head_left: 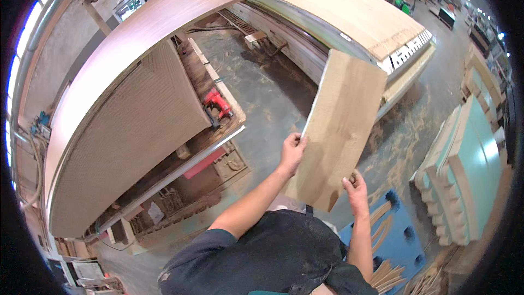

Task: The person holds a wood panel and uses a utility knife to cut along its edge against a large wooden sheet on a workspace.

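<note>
A long, flat wooden board (344, 114) is held tilted in front of my body, its far end pointing away from me. My left hand (293, 153) is closed on its left edge, thumb on the near face. Lower down, my right hand (356, 190) grips the right edge close to the near end. The fingers of both hands are partly hidden behind the board. Its surface is light brown, with a darker patch towards the near end.
A large panel (164, 16) overhangs a workbench at left, where a red power tool (218, 104) lies. Beyond is a machine bed carrying a wide wooden sheet (349, 8). Stacked green-faced panels (472, 169) stand at right. A blue pallet (401, 240) with wood strips (387, 276) lies near my right arm.
</note>
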Available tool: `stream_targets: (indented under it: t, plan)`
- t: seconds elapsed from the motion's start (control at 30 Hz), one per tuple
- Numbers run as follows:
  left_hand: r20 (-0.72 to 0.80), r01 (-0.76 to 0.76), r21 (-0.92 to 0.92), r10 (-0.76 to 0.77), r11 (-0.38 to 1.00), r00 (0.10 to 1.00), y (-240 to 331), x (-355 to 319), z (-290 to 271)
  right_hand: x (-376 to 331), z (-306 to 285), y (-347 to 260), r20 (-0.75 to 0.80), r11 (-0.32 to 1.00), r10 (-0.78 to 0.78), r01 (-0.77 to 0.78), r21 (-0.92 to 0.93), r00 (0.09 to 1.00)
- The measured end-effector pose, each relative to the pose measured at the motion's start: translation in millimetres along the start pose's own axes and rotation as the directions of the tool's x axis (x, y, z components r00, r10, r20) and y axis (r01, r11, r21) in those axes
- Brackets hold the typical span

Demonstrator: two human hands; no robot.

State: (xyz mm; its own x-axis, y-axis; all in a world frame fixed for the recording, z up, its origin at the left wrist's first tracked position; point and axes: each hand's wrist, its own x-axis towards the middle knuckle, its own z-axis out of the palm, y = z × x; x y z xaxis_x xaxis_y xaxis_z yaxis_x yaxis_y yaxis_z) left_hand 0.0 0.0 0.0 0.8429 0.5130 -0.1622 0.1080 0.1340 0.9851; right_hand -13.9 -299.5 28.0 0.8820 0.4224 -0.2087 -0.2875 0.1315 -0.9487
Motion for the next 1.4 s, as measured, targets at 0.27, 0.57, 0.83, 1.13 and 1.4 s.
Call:
stream_targets:
  t: [0.27,0.57,0.83,1.13,1.4]
  plan:
    - [-0.155,0.206,-0.325,-0.267,0.923,0.951,24,186,19,192,1,-28,0.038,0.995,0.065,-0.062,-0.081,0.997]
    - [0.108,0.268,-0.206,-0.250,0.941,0.962,86,427,62,440,-2,-90,-0.214,0.990,-0.124,0.106,-0.094,0.969]
    - [0.070,0.170,-0.047,-0.166,0.984,0.984,98,548,46,668,-53,-120,-0.254,0.955,-0.287,0.296,0.000,0.924]
    - [-0.611,0.718,0.082,-0.534,0.691,0.584,-182,479,-159,942,-96,-155,-0.499,0.902,-0.361,0.160,-0.401,0.788]
    - [-0.774,0.778,-0.193,-0.580,0.598,0.254,-184,420,-91,1123,-150,-131,-0.760,0.964,-0.176,-0.046,-0.261,0.626]
